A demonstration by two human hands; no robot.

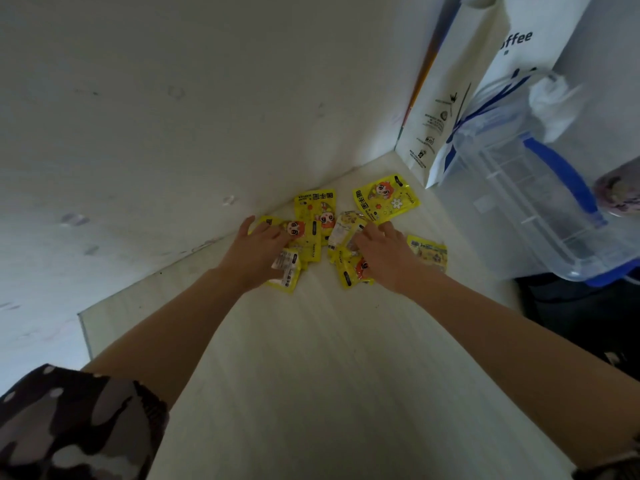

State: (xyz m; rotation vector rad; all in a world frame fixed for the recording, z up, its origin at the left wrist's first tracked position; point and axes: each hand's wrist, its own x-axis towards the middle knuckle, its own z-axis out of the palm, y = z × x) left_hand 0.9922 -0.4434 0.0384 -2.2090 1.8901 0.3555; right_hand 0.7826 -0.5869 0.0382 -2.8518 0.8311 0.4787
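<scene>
- Head view: a loose heap of yellow packets [313,207] lies at the far edge of the counter [311,358], close to the corner where it meets the wall [173,98].
- The left hand [258,249] lies flat on the left part of the heap, fingers stretched out and thumb apart. It presses rather than grips.
- The right hand [382,252] covers the right part, with its fingers bent over a pale packet [344,228]. I cannot tell whether it pinches it.
- One stray packet [386,197] lies apart toward the paper bag [460,98], and another packet [427,252] lies just beside the right hand.
- The packets look like thin, glossy sachets, so they are probably light, limp and slippery and will slide over one another.
- It seems best to sweep them together with flat palms, then clamp the stack by its edges, thumb under and fingers over.
- A single packet is best taken by a sealed corner.
- They look hardly fragile, so a firm squeeze should do no harm.
</scene>
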